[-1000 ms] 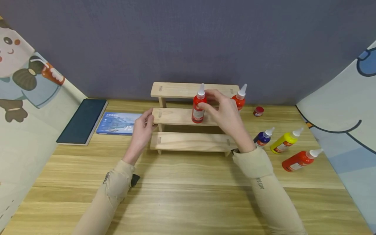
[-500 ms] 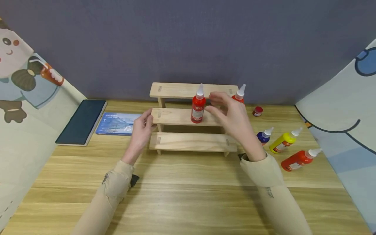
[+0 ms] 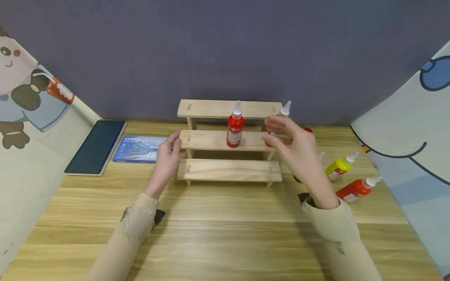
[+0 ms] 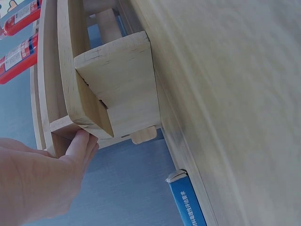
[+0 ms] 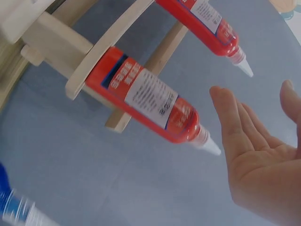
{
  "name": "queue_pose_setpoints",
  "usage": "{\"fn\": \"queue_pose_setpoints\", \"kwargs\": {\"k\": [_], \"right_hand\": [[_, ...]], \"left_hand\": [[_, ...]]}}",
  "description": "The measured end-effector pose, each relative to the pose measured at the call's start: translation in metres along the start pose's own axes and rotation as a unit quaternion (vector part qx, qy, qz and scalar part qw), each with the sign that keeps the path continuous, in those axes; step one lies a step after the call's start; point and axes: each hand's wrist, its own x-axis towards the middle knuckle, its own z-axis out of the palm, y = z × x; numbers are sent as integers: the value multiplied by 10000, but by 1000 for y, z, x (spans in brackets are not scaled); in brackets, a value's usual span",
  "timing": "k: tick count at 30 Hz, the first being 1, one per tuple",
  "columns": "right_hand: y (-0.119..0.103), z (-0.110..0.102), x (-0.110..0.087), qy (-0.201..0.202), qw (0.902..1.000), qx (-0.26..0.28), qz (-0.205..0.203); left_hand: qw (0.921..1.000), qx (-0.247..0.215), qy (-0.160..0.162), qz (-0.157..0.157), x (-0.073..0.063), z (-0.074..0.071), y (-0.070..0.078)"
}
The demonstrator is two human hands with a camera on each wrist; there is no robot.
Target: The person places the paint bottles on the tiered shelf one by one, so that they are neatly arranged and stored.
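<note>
A three-tier wooden shelf (image 3: 225,169) stands against the back wall. On its middle step is a red paint bottle (image 3: 234,132) with a white nozzle, upright near the center. A second red paint bottle (image 5: 146,96) stands at that step's right end, partly hidden behind the right hand in the head view. My left hand (image 3: 166,158) grips the left end of the middle step, thumb on the near side. My right hand (image 3: 299,154) hovers just in front of the right-end bottle, fingers and thumb spread apart, holding nothing; the right wrist view shows a gap to both bottles.
Right of the shelf lie a yellow bottle (image 3: 338,169) and a red bottle (image 3: 354,190). A blue bottle (image 5: 11,202) and a small red jar (image 3: 308,130) are mostly hidden by the right hand. At left lie a blue box (image 3: 138,149) and a dark book (image 3: 94,148).
My right hand has let go of the center red bottle and moved right, past the shelf's right end. The bottle stays standing on the middle step; my left hand keeps its grip.
</note>
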Motion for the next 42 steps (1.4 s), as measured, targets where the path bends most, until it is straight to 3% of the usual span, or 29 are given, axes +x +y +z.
{"fn": "queue_pose_setpoints", "kwargs": {"k": [8,17,42], "right_hand": [[8,-15,-15,199,9991,-380,9],[21,-30,-28,298,9981,-438,302],[62,-59,-55,830,9926,-651,605]], "left_hand": [[9999,-119,20,-30,0,-1,0],[9999,-91,-2,-71,0,0,-1],[10000,-69,-5,-3,0,0,-1]]}}
